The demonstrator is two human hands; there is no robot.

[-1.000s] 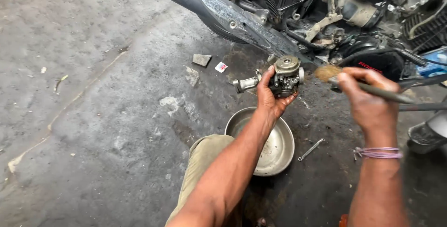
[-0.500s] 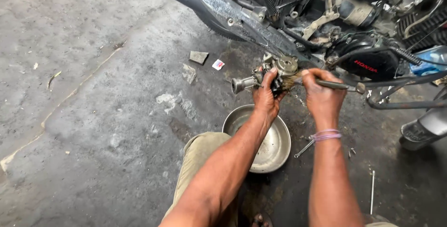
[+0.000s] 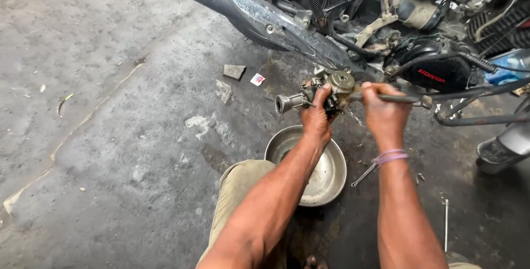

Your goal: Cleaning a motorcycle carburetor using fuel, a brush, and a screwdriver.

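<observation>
My left hand point(image 3: 316, 115) grips a small dirty metal carburetor point(image 3: 326, 89) and holds it up above a round steel bowl point(image 3: 331, 183) on the ground. My right hand point(image 3: 383, 112) is shut on a thin tool with a long grey handle point(image 3: 400, 98); its tip rests against the carburetor's right side. A pale string band circles my right wrist. The two hands are close together, just in front of the motorcycle.
A motorcycle point(image 3: 386, 20) with a dark exhaust pipe point(image 3: 259, 12) stands at the top right. A slim spanner point(image 3: 364, 174) lies beside the bowl, a thin rod point(image 3: 446, 225) further right. Small stone pieces point(image 3: 234, 71) lie on the oily concrete floor.
My right hand has moved left with the tool, from apart on the right to touching the carburetor. My left hand keeps holding the carburetor over the bowl.
</observation>
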